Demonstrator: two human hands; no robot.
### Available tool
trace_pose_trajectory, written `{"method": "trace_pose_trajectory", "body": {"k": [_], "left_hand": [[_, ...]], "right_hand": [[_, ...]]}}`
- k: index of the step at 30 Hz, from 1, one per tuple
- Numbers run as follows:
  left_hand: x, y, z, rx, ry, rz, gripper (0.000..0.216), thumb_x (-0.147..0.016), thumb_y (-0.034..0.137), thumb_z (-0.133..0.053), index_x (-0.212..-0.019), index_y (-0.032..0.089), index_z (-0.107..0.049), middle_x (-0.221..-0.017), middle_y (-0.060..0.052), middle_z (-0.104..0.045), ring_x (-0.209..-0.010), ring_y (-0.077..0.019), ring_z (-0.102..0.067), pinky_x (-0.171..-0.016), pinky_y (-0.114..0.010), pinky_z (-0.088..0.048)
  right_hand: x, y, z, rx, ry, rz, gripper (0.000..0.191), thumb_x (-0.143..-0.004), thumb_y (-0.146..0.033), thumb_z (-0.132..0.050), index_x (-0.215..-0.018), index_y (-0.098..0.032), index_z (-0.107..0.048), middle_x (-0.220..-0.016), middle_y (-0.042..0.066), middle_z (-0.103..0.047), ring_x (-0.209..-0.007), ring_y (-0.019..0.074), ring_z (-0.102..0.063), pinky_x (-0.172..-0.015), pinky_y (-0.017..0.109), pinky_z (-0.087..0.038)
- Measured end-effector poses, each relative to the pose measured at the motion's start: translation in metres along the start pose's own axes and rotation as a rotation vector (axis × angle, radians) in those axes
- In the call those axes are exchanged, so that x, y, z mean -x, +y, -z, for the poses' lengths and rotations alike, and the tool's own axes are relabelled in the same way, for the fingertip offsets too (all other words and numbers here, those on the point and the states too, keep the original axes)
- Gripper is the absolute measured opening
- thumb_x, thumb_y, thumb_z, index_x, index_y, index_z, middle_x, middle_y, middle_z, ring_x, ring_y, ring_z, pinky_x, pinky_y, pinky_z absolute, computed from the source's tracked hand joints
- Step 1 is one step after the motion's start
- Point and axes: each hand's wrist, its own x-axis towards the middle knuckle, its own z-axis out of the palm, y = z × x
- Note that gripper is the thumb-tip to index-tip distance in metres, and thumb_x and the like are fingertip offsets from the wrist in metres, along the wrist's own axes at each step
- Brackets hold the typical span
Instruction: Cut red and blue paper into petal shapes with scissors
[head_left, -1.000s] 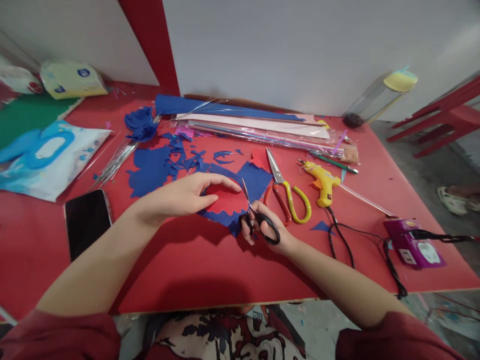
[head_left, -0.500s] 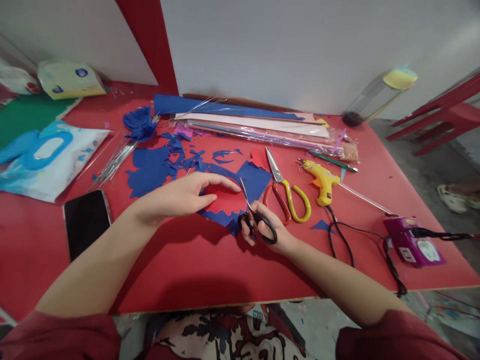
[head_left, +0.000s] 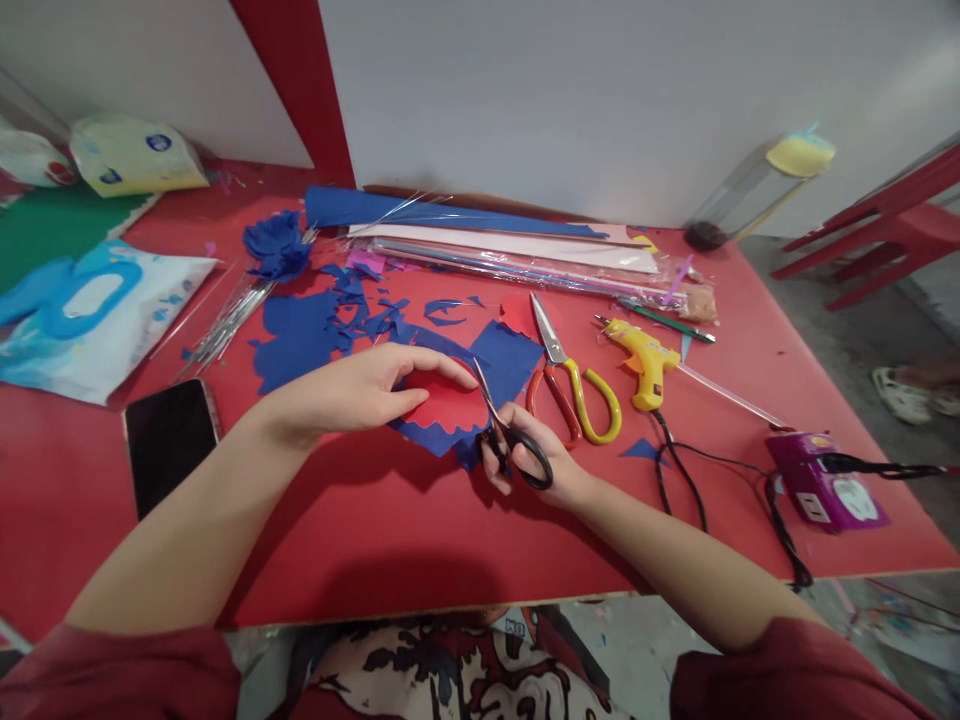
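Tip: short snips; left hand (head_left: 352,395), pinching red paper (head_left: 448,408), should rotate it into black scissors (head_left: 504,430) gripped by right hand (head_left: 541,468).

Matt blue paper (head_left: 510,362), matt red paper disc (head_left: 450,405), shiny metal-bladed small scissors (head_left: 504,428), black plastic handles; smooth red table (head_left: 390,530).

My left hand (head_left: 352,390) holds the red paper (head_left: 450,408) over blue paper (head_left: 504,362); at its four o'clock, my right hand (head_left: 536,462) grips black scissors (head_left: 504,432), blades at its edge.
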Motion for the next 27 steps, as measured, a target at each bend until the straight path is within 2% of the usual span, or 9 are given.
{"method": "trace_pose_trajectory", "body": {"k": [8,18,27], "left_hand": [[0.0013,-0.0012,0.0023,-0.018,-0.051,-0.031,0.040,-0.077,0.011,-0.043,-0.113,0.019,-0.059,-0.121,-0.002,-0.062,-0.109,-0.0150,-0.057,-0.094,-0.025,-0.042],[0.0014,0.0000,0.0039,-0.011,-0.072,-0.021,0.039,-0.078,0.012,-0.042,-0.111,0.020,-0.061,-0.119,-0.002,-0.063,-0.107,-0.0156,-0.058,-0.093,-0.026,-0.043],[-0.0002,0.0011,0.0044,0.001,-0.119,-0.073,0.040,-0.077,0.008,-0.040,-0.110,0.018,-0.060,-0.119,-0.003,-0.063,-0.108,-0.0143,-0.057,-0.095,-0.024,-0.041]], "right_hand": [[-0.0004,-0.0034,-0.0004,0.022,-0.017,-0.022,0.042,-0.076,-0.055,-0.061,-0.080,-0.022,-0.035,-0.061,-0.006,-0.053,-0.045,0.0073,-0.046,-0.045,0.022,-0.036],[-0.0007,-0.0034,-0.0016,0.020,-0.029,-0.024,0.042,-0.076,-0.054,-0.061,-0.080,-0.021,-0.035,-0.058,-0.006,-0.053,-0.041,0.0064,-0.045,-0.042,0.020,-0.035],[0.0004,-0.0040,-0.0013,0.032,-0.030,-0.026,0.044,-0.074,-0.057,-0.061,-0.080,-0.021,-0.036,-0.060,-0.005,-0.053,-0.045,0.0077,-0.047,-0.044,0.021,-0.038]]}}
